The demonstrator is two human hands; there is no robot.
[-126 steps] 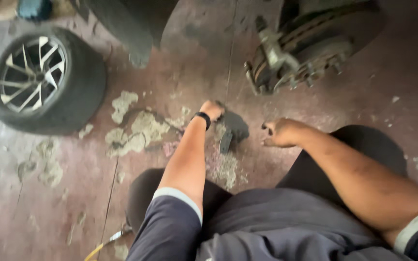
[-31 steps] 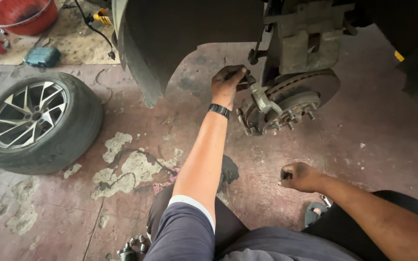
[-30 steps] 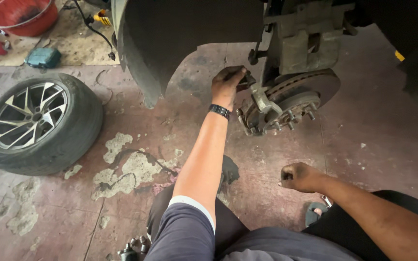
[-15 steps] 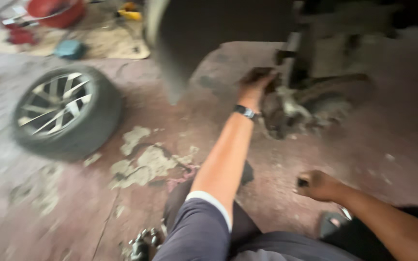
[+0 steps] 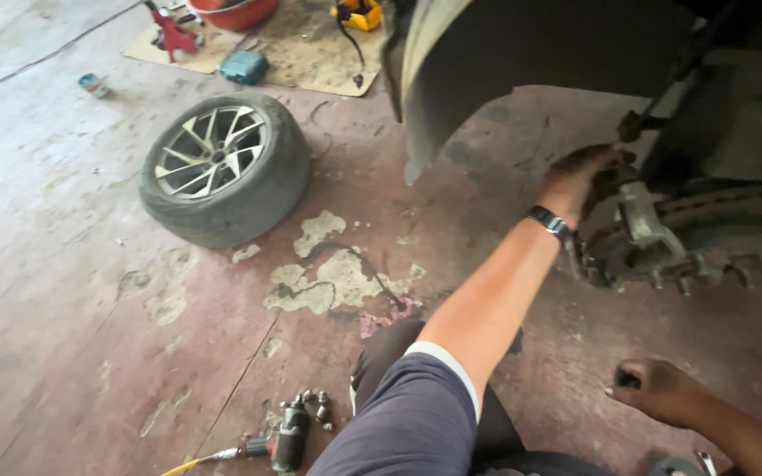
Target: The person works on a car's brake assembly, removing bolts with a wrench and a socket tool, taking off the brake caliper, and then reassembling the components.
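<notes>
Lying flat on the stained red floor (image 5: 63, 291) in the upper left of the frame is a removed wheel (image 5: 225, 168), its tyre still around a spoked alloy rim. Above it, along the top edge, a sheet of cardboard (image 5: 302, 62) carries a red stand, a red basin, a small blue box and a yellow tool. At the bottom, left of centre, an impact wrench (image 5: 289, 435) on a yellow hose rests on the floor with a few loose bolts (image 5: 317, 405) just beside it. From the bottom centre the left arm in a dark short sleeve stretches up and right; the left hand (image 5: 586, 174), a black band at its wrist, has its fingers curled closed around the brake caliper (image 5: 641, 216) that sits on the brake disc (image 5: 707, 238) under the dark wheel arch (image 5: 522, 53) in the upper right. In the lower right the right hand (image 5: 659, 389) is pressed to the floor, its fingers bent under in a loose fist, holding nothing that can be made out.
</notes>
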